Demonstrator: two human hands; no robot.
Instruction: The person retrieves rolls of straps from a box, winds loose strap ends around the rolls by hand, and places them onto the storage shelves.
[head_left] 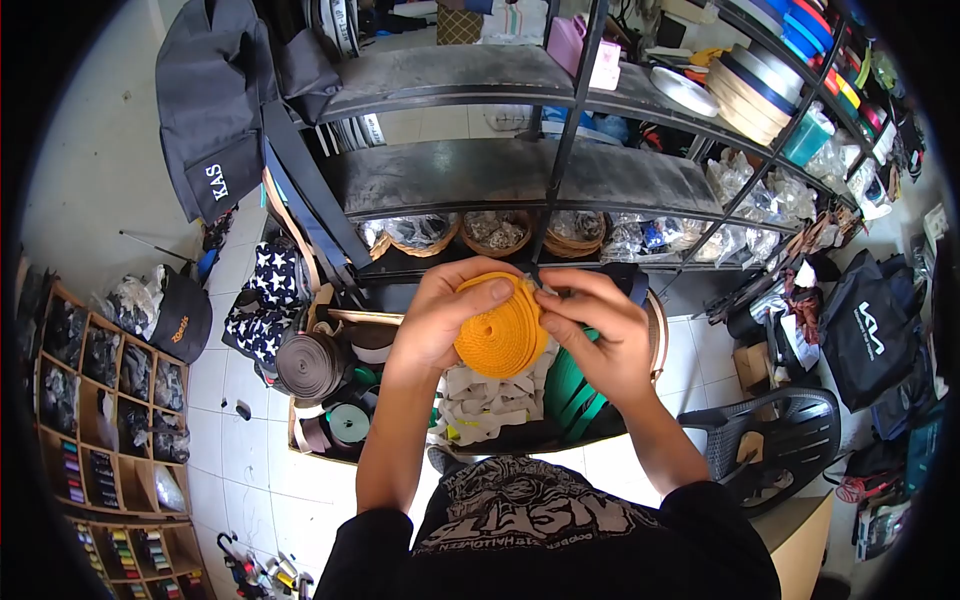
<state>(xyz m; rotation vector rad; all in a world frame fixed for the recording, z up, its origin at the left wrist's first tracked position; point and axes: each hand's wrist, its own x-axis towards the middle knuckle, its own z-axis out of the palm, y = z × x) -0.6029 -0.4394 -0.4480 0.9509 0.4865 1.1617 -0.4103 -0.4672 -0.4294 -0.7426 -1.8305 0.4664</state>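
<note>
A coiled roll of yellow webbing [495,330] is held up in front of my chest. My left hand [445,315] wraps round its left side, the thumb lying across the coil's face. At the roll's upper right edge, my right hand [598,328] pinches a small greyish piece [532,283] between thumb and fingers; what exactly it is cannot be made out. Below the roll is an open box [350,457] holding cream strips [490,405], green webbing [573,395] and a grey-brown coil [309,366].
Black metal shelves [440,180] stand ahead, with baskets [497,232] of small parts beneath. A wooden compartment rack [105,400] is at the left. At the right are a black plastic chair [800,420] and a black bag [870,330].
</note>
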